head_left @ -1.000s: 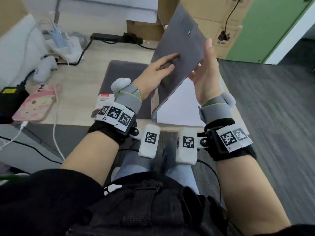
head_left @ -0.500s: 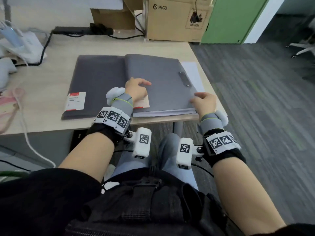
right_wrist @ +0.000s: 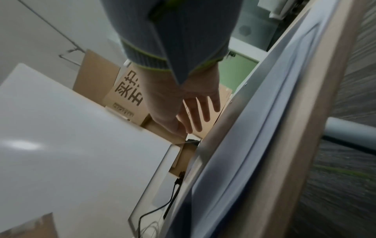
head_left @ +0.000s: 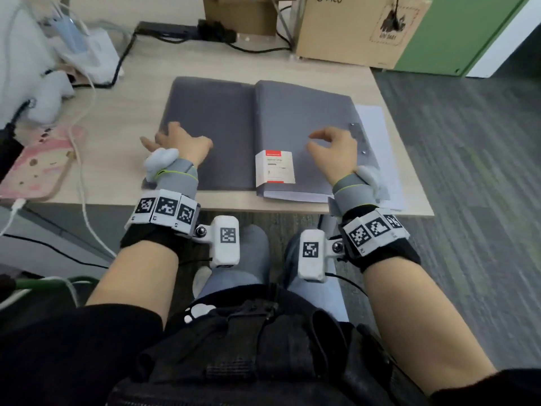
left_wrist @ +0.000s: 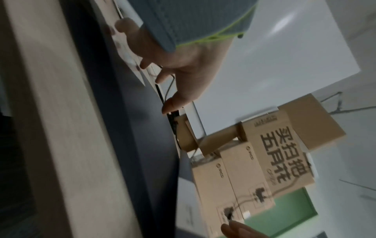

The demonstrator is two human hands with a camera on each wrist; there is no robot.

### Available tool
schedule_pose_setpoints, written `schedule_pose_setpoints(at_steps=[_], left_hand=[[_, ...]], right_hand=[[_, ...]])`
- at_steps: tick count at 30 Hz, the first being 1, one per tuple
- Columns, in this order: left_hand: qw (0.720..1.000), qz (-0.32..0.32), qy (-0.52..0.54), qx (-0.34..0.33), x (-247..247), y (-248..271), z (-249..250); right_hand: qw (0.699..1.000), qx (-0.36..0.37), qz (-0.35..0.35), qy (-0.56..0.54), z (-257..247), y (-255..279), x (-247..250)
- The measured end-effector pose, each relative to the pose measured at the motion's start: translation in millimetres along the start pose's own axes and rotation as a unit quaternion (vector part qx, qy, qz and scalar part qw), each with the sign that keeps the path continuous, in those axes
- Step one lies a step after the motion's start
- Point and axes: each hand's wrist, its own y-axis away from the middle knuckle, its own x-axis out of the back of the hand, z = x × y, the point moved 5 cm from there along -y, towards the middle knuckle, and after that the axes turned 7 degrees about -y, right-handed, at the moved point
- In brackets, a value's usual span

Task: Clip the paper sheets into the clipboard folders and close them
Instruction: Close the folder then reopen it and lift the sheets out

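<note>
Two grey clipboard folders lie closed, side by side on the desk. The left folder (head_left: 213,127) has my left hand (head_left: 175,140) resting flat on its near left corner, fingers spread. The right folder (head_left: 301,118) carries a white and red label (head_left: 274,167) and a metal clip strip (head_left: 358,136) along its right edge. My right hand (head_left: 330,145) hovers just over this cover, fingers loosely curled and holding nothing. White paper sheets (head_left: 377,133) stick out under the right folder. In the wrist views my left hand (left_wrist: 179,75) and right hand (right_wrist: 189,109) show extended, empty fingers.
A pink phone (head_left: 35,168) with a white cable lies at the desk's left. A white plush toy (head_left: 46,95), a power strip (head_left: 175,30) and cardboard boxes (head_left: 351,27) line the back. The right folder sits near the desk's right edge (head_left: 409,171).
One second ago both hands held the right folder's cover upright. It was then laid flat and shut. My left hand has since moved onto the left folder, my right hand over the right cover.
</note>
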Motion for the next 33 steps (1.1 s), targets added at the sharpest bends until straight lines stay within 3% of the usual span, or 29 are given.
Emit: schedule_pose_setpoints(at_steps=[3,6,9,11,14,21,28,33], left_hand=[[0.998,-0.041,-0.005,0.044,2.9,-12.3,-25.4],[0.999,-0.028,-0.004,0.040,10.9,-20.7,-34.1],[0.990,-0.043,0.133,0.038,19.1,-28.5,-37.6],[0.964,-0.097,0.245,0.042,22.2,-30.2,-40.5],[0.932,-0.167,0.322,0.019,20.2,-31.9,-39.5],[0.882,-0.125,0.452,-0.042,59.2,-26.6,-24.0],[0.846,-0.033,0.520,-0.111,110.4,-21.7,-29.5],[0.832,-0.049,0.537,-0.128,113.0,-10.9,-24.0]], right_hand=[[0.998,0.027,-0.054,0.010,-21.3,-3.5,-32.1],[0.992,0.027,-0.115,0.036,-33.3,-4.5,-59.6],[0.991,-0.003,-0.117,0.069,-30.7,-8.9,-72.0],[0.989,-0.011,-0.112,0.092,-30.9,-12.7,-79.9],[0.985,-0.022,-0.112,0.129,-34.0,-14.5,-84.8],[0.981,-0.048,-0.117,0.146,-46.4,-16.5,-90.8],[0.992,-0.050,-0.119,0.014,-60.7,-8.8,-100.5],[0.993,-0.032,-0.051,-0.100,-71.0,-11.1,-81.1]])
